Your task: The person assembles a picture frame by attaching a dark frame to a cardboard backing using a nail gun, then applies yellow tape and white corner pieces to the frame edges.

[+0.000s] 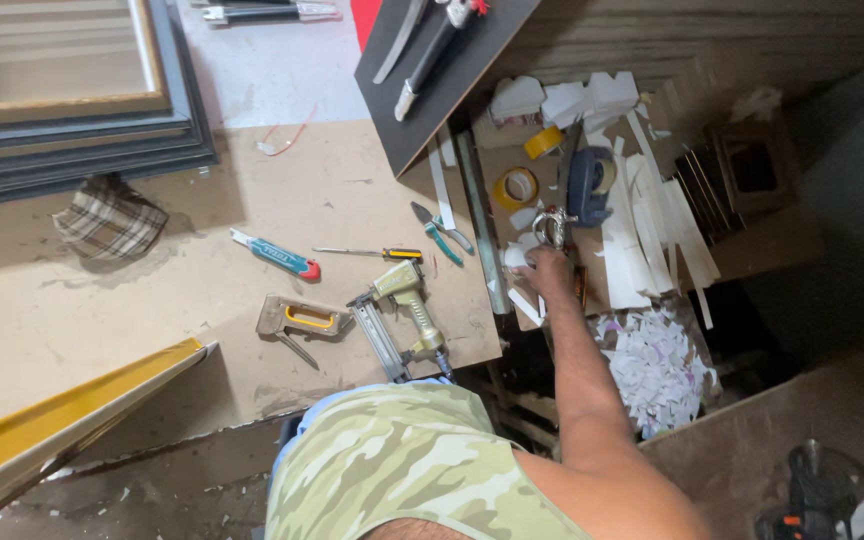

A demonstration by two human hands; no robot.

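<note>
A hand reached over the messy table.
The right hand (550, 268) touched a shiny metal tool (550, 227) beside yellow tape (516, 187).

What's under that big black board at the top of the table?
The black board lies over the table edge and scrap pile; white strips poke out below it. Whatever else it covers is hidden. The right hand reaches nearby.

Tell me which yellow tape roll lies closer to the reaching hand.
The flat, ring-shaped roll, just up and left of the right hand. The other yellow roll sits farther up, tilted on edge among the white scraps.
</note>
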